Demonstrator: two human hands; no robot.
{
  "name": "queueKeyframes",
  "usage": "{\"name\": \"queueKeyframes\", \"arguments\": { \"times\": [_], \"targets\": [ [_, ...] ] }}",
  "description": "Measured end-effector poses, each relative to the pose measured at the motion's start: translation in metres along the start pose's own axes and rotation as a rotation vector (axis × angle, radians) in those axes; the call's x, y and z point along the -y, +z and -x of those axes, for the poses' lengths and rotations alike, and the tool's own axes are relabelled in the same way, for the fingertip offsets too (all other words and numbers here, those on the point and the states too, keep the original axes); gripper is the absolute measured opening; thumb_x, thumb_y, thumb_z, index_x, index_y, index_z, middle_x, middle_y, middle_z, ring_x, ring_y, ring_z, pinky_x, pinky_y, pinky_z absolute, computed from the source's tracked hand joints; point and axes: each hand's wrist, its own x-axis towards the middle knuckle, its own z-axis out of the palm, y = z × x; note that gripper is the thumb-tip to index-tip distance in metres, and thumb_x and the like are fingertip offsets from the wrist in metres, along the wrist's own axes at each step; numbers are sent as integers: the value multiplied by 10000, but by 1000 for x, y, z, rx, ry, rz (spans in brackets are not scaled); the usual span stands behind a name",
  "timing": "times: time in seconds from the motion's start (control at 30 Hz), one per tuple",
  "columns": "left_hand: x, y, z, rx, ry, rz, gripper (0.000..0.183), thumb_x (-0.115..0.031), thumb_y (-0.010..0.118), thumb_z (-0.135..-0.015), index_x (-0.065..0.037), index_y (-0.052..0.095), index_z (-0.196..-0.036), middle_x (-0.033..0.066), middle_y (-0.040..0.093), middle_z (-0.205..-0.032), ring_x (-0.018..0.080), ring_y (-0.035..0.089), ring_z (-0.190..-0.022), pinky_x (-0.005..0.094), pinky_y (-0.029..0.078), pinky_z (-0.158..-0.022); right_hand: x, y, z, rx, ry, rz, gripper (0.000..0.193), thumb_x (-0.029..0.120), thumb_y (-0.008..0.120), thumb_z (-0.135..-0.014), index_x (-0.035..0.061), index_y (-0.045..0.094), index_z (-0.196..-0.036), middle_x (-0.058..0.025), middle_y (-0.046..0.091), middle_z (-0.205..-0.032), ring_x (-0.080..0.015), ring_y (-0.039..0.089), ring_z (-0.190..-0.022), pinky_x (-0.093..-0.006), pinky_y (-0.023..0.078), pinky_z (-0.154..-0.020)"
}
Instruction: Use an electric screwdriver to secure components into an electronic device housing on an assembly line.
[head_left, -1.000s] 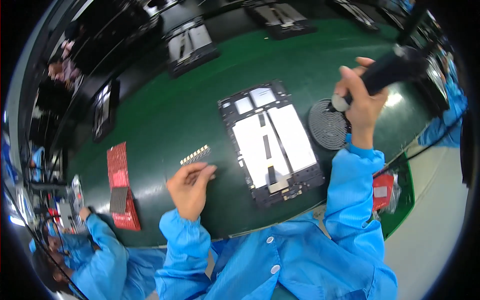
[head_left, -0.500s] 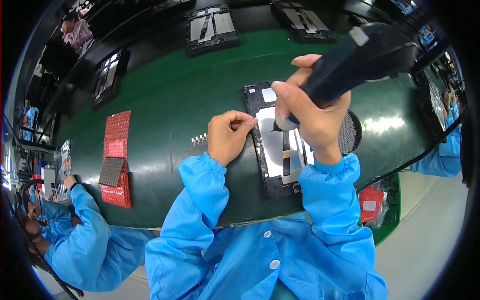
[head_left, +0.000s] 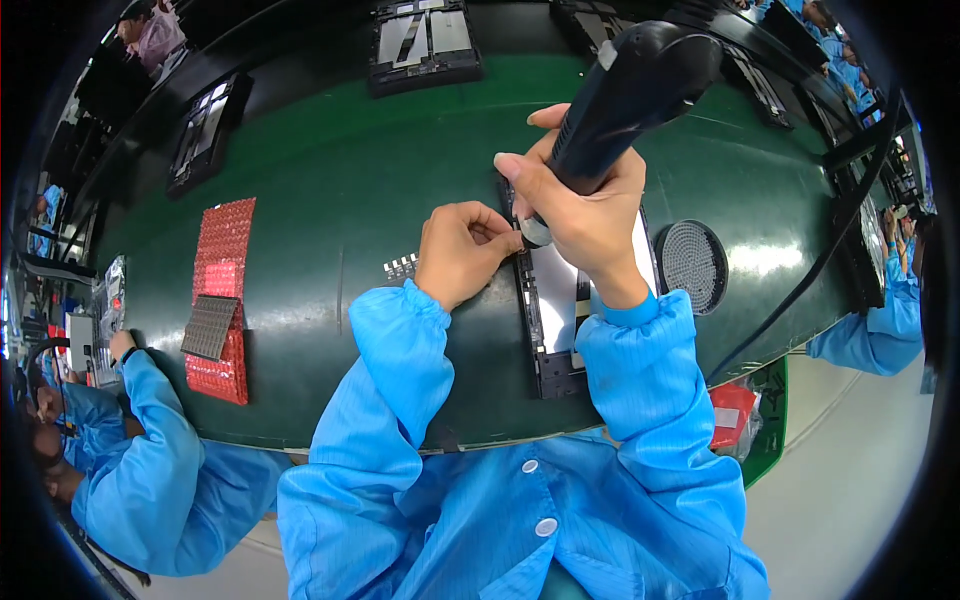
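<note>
My right hand [head_left: 590, 220] is wrapped round a dark electric screwdriver [head_left: 630, 100]. Its lower end comes down at the left edge of an opened tablet-like device [head_left: 552, 305], which has a black frame and silvery panels. Beside that tip my left hand [head_left: 458, 250] has thumb and forefinger pinched together at the same edge. Whatever lies between those fingertips is too small to make out. My right hand and forearm hide much of the device. Just left of my left hand lies a strip of small metallic pieces [head_left: 401, 266].
Right of the device stands a round black dish [head_left: 692, 268] of small parts. Red bubble wrap [head_left: 225, 250] with a grey-brown sheet [head_left: 212, 327] lies at left. Similar devices [head_left: 424, 45] line the far side. A cable [head_left: 800, 290] crosses at right; a co-worker's arm [head_left: 165, 400] rests at left.
The screwdriver has moved left, from over the device's panel to its left edge beside my left fingertips, and stands more upright. My left hand keeps its pinch at that edge.
</note>
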Motion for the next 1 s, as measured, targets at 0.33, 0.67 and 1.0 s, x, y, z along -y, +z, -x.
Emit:
{"name": "queueKeyframes", "arguments": {
  "times": [0.33,0.67,1.0],
  "targets": [
    [1,2,-1,3,-42,11,84,-41,716,-701,23,675,-739,78,665,-669,106,606,-590,247,493,-573,-4,1,-1,5,18,18,307,-46,712,-753,-56,538,-1006,-39,601,-635,-88,551,-499,-220,421,-463],
    [15,4,-5,-39,106,51,101,-17,724,-703,26,634,-690,64,632,-626,93,586,-574,243,477,-545,-3,8,8,101,-100,192,298,-28,739,-720,-47,574,-966,-14,607,-643,-57,550,-548,-201,425,-507],
    [8,-4,16,-7,73,51,96,-60,688,-767,30,670,-796,94,652,-651,142,628,-620,288,500,-591,6,12,9,19,93,11,377,-43,732,-718,-46,545,-1045,-33,609,-672,-84,555,-530,-220,432,-490]
  ]
}}
